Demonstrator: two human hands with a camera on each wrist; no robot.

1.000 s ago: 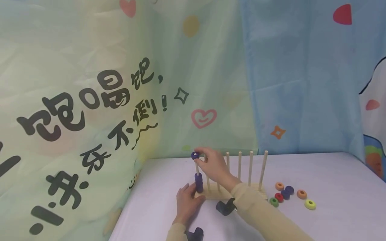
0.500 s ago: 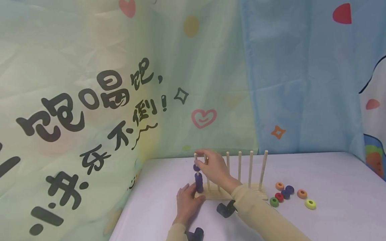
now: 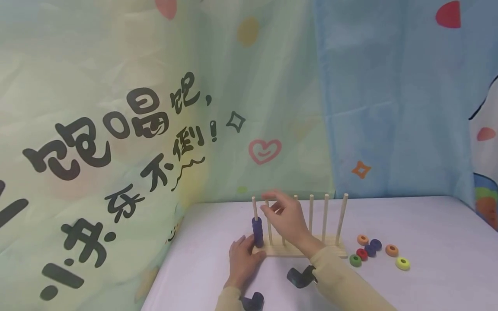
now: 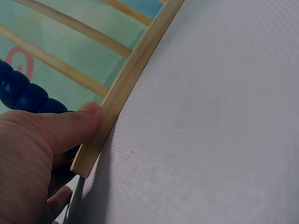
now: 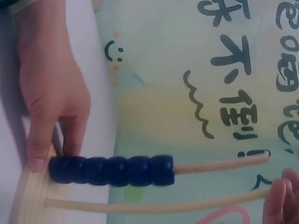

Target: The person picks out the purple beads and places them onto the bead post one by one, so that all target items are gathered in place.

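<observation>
A wooden peg stand [image 3: 311,250] with a row of upright pegs stands on the table. Several dark blue beads [image 3: 257,233] are stacked on its leftmost peg, whose upper part is bare; the right wrist view shows the blue stack [image 5: 112,171] close against the base. My left hand [image 3: 243,261] grips the left end of the base, thumb [image 4: 79,123] on the wood and other fingers round the end, partly hidden. Holding nothing, my right hand [image 3: 287,218] hovers by the tops of the nearby pegs with fingers loosely bent, hiding part of the pegs behind it.
Right of the stand lie loose beads: orange [image 3: 362,239], blue [image 3: 375,245], red [image 3: 362,254], green [image 3: 355,260] and yellow [image 3: 402,263]. A printed curtain [image 3: 272,108] hangs behind the white table [image 3: 435,224]. Each wrist carries a dark camera [image 3: 299,276].
My right hand lowered a blue bead down the leftmost peg onto the stack, let it go and moved off to the right. The left hand stays at the base.
</observation>
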